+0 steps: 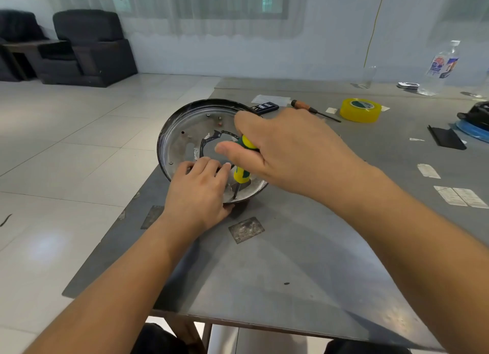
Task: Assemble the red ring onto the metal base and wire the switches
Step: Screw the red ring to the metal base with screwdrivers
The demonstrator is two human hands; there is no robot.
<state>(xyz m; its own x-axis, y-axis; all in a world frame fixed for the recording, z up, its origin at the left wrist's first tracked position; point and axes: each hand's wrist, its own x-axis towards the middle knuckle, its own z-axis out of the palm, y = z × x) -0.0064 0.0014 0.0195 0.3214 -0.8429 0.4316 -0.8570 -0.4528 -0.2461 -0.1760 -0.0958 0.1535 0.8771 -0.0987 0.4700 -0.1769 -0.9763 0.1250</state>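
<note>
Fingers of your right hand point(280, 147) are curled round the screwdriver point(242, 168), its yellow-and-green handle pointing down and the tip meeting the floor of the base point(185, 139) at about six o'clock, near the rim. Your left hand point(197, 192) lies on the base at seven o'clock, fingers bent over something small beside the blade; what they hold, if anything, is hidden, though the thumb hooks under the rim and steadies the dish.

The base is a shallow metal pan at the table's point(291, 261) near left corner. A dark ring-shaped bracket point(209, 141) sits round its centre opening. No red ring shows anywhere in view, and no switches or wires either, so you look to be at a fastening step, driving or loosening a screw in the pan floor, with the ring and wiring not yet begun.

Next, keep the blade square in the screw head and press down as you turn, or it will skate across the thin metal. Hold the pan hard with your left hand so it does not spin.

Beyond the pan, at one o'clock, lie a dark bit case point(266, 107) and a second screwdriver point(315, 111) with a brown handle; a roll of yellow tape point(360, 110) sits just past it, and a clear bottle point(440, 67) stands at the far edge.
</note>
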